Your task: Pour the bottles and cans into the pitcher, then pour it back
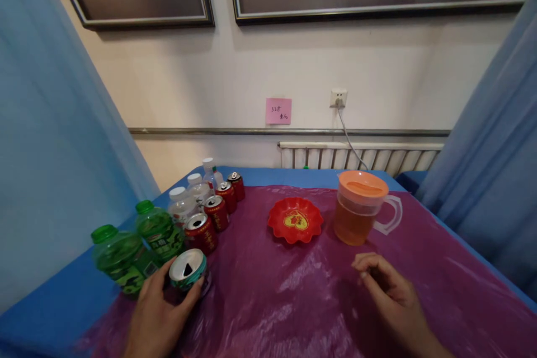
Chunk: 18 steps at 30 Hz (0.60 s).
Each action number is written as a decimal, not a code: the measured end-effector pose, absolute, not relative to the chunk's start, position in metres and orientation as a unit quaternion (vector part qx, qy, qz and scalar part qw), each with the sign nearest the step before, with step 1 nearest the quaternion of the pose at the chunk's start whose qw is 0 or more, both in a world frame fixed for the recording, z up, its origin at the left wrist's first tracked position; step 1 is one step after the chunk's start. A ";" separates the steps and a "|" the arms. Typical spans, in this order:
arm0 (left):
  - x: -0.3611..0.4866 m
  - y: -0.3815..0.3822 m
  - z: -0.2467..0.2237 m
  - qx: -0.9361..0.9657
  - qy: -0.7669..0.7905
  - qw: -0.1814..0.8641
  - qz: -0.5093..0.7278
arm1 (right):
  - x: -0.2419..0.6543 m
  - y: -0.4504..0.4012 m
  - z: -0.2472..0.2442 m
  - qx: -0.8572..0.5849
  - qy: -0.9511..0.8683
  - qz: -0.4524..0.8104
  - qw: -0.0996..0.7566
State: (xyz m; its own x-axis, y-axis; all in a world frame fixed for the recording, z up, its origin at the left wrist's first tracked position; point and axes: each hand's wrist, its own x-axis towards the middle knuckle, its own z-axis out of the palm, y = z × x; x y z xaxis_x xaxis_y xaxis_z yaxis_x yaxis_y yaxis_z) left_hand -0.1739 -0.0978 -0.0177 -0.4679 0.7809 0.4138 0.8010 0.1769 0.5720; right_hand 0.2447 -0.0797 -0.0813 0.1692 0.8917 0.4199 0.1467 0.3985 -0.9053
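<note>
My left hand (161, 307) is wrapped round an opened teal can (188, 269) at the near end of a row of cans. Its thumb and fingers touch the can's sides. My right hand (388, 291) hovers over the purple sheet with its fingers curled and nothing visible in them. Just beyond it stands a clear pitcher (356, 215) with an orange lid and amber liquid inside. A red scalloped dish (296, 220) lies between the hands, farther back. Several opened red cans (201, 234) run away from the teal one.
Green bottles (123, 260) and clear bottles with white caps (182, 204) line the left side. Purple sheeting (268, 302) covers much of the blue table (62, 291). Blue curtains hang on both sides, with a wall and radiator (361, 146) behind.
</note>
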 end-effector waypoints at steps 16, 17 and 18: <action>0.007 0.036 0.031 -0.652 -0.580 -0.143 -0.467 | 0.142 0.016 -0.034 -0.420 -0.639 0.274 0.583; 0.011 0.043 0.028 -0.654 -0.575 -0.136 -0.472 | 0.140 0.023 -0.035 -0.433 -0.632 0.262 0.587; 0.014 0.049 0.024 -0.657 -0.570 -0.131 -0.475 | 0.139 0.029 -0.036 -0.446 -0.626 0.249 0.589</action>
State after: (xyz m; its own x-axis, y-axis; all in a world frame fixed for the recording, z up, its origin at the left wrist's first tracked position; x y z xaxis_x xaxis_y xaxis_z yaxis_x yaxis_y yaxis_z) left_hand 0.0142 0.0486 0.0242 -0.1019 0.8738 0.4756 0.6251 -0.3156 0.7139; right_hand 0.1388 0.0289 -0.0361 0.0924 0.8520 0.5153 0.2658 0.4776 -0.8374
